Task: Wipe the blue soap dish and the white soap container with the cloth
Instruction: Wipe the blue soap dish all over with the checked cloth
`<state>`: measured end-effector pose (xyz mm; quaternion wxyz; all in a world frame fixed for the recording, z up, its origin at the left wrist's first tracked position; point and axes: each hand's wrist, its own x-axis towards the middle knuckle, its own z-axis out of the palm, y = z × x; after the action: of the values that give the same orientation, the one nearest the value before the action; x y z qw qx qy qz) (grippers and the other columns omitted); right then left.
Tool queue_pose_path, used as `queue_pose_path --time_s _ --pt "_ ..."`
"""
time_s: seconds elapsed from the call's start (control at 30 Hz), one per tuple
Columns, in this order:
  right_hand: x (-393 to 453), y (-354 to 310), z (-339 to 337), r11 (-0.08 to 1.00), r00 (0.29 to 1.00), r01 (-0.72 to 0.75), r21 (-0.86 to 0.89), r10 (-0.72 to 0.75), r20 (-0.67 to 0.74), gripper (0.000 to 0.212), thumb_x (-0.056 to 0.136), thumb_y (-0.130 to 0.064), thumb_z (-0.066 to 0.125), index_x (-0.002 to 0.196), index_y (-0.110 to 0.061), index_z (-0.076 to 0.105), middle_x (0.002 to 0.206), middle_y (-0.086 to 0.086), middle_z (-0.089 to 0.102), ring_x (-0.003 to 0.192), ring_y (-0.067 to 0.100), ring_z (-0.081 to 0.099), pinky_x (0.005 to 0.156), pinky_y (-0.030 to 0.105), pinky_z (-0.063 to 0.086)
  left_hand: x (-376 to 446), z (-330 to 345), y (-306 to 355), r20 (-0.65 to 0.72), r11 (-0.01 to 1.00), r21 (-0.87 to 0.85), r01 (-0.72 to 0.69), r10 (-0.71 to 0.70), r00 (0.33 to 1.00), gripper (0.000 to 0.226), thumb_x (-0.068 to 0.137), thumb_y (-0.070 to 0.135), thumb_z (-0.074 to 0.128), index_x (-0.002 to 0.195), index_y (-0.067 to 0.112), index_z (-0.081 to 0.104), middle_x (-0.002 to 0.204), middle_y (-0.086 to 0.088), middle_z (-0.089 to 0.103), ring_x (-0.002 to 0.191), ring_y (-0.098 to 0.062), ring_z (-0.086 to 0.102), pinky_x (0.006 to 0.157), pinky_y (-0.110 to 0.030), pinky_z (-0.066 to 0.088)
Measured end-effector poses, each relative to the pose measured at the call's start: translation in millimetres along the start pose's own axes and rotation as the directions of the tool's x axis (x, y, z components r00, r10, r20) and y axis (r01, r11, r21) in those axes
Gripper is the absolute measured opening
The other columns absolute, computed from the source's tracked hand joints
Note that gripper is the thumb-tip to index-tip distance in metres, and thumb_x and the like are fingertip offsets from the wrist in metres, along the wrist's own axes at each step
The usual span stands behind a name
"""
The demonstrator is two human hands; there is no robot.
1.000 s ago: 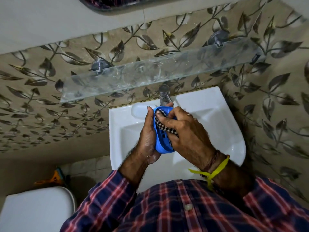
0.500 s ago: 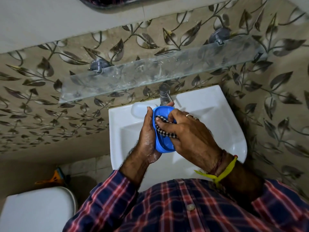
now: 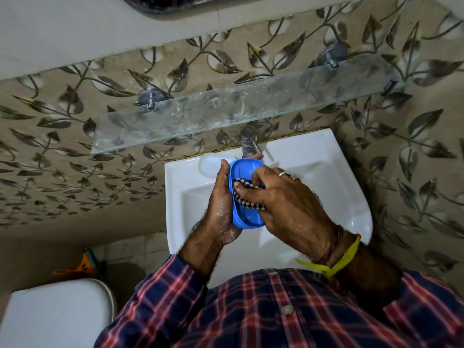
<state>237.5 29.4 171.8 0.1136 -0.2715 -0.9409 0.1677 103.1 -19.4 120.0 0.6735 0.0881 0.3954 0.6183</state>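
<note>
My left hand (image 3: 222, 202) grips the blue soap dish (image 3: 244, 169) by its left rim, holding it tilted over the white sink (image 3: 326, 177). Inside the dish, my right hand (image 3: 283, 202) presses a black-and-white checked cloth (image 3: 242, 195) against the middle of the hollow. The cloth is mostly hidden under my fingers. A white soap container (image 3: 209, 165) lies on the sink's back ledge, just left of the dish and partly behind my left hand.
A chrome tap (image 3: 248, 141) stands right behind the dish. A bare glass shelf (image 3: 238, 109) juts from the leaf-patterned tiled wall above the sink. A white toilet lid (image 3: 55, 315) is at lower left, with an orange object (image 3: 82, 267) on the floor beside it.
My right hand has slid the cloth down from the dish's top end toward its middle, uncovering the upper part of the hollow. The left hand keeps its grip.
</note>
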Motion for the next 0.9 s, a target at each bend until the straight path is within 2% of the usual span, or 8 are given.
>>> queue_pose_path --time_s 0.07,0.23,0.37,0.43,0.57,0.63,0.77,0.9 --pt "-2.1 -1.6 1.3 1.0 1.0 -0.004 -0.021 0.004 0.002 0.054 0.085 -0.009 0.064 0.133 -0.033 0.056 0.116 0.005 0.053 0.101 0.032 0.054 0.079 0.046 0.054 -0.3 1.7 0.2 -0.001 1.0 0.002 0.01 -0.01 1.0 0.074 0.098 0.071 0.023 0.142 0.023 0.057 0.128 -0.009 0.069 0.114 -0.027 0.067 0.097 -0.047 0.054" --pt "4.0 0.7 -0.6 0.996 0.995 -0.088 0.027 0.09 -0.052 0.054 0.089 -0.011 0.062 0.136 -0.036 0.053 0.135 0.004 0.047 0.123 0.028 0.05 0.095 0.045 0.051 -0.5 5.6 -3.3 -0.013 0.999 0.0 0.033 -0.033 0.999 0.074 0.097 0.072 0.027 0.134 0.019 0.063 0.119 -0.009 0.073 0.106 -0.026 0.071 0.083 -0.042 0.06" --pt "-3.3 -2.1 -4.2 1.0 1.0 0.002 0.012 -0.002 -0.002 0.048 0.086 -0.01 0.064 0.127 -0.035 0.061 0.11 0.003 0.051 0.098 0.028 0.055 0.077 0.044 0.055 0.5 3.9 3.6 -0.005 1.0 0.001 0.02 -0.02 1.0 0.073 0.098 0.071 0.024 0.14 0.022 0.059 0.123 -0.01 0.071 0.109 -0.028 0.069 0.094 -0.047 0.055" --pt "-5.7 -2.0 -3.3 1.0 1.0 0.004 -0.01 -0.004 -0.009 0.047 0.084 -0.011 0.066 0.124 -0.036 0.063 0.108 0.003 0.052 0.095 0.029 0.055 0.074 0.043 0.055 1.3 3.7 4.6 -0.006 1.0 0.007 0.026 -0.026 1.0 0.073 0.098 0.071 0.025 0.141 0.022 0.058 0.123 -0.01 0.07 0.109 -0.028 0.068 0.098 -0.048 0.052" --pt "-1.7 1.1 -2.1 0.998 0.995 -0.044 0.053 0.048 -0.09 0.044 0.088 -0.011 0.062 0.126 -0.033 0.063 0.111 0.001 0.053 0.096 0.026 0.056 0.077 0.04 0.054 2.4 6.2 4.2 -0.009 0.999 0.041 0.034 -0.034 0.999 0.074 0.098 0.071 0.025 0.141 0.021 0.058 0.123 -0.009 0.071 0.112 -0.028 0.068 0.098 -0.048 0.052" --pt "-2.3 1.5 -0.8 0.999 0.997 -0.015 0.048 0.018 -0.07 0.048 0.086 -0.007 0.062 0.127 -0.031 0.062 0.109 0.003 0.053 0.095 0.027 0.055 0.073 0.041 0.055 3.3 5.9 7.7 -0.004 0.997 0.072 0.036 -0.036 0.999 0.073 0.098 0.07 0.024 0.141 0.022 0.057 0.121 -0.008 0.071 0.11 -0.027 0.068 0.098 -0.047 0.051" --pt "-9.3 7.5 -0.9 0.99 0.99 0.139 -0.035 -0.141 -0.029 0.05 0.076 -0.002 0.069 0.118 -0.031 0.068 0.096 0.006 0.056 0.081 0.027 0.056 0.057 0.037 0.049 4.7 4.0 14.7 0.014 0.993 0.095 0.064 -0.066 0.998 0.073 0.098 0.07 0.026 0.143 0.021 0.055 0.115 -0.011 0.07 0.101 -0.027 0.067 0.093 -0.043 0.052" --pt "-8.3 10.2 -0.5 0.994 0.988 0.098 -0.046 -0.103 -0.118 0.045 0.078 -0.004 0.067 0.113 -0.032 0.071 0.096 0.006 0.057 0.079 0.028 0.056 0.058 0.036 0.048 6.0 5.9 13.0 0.002 0.99 0.114 0.078 -0.079 0.997 0.074 0.097 0.072 0.027 0.142 0.021 0.056 0.116 -0.01 0.071 0.101 -0.027 0.068 0.092 -0.044 0.053"
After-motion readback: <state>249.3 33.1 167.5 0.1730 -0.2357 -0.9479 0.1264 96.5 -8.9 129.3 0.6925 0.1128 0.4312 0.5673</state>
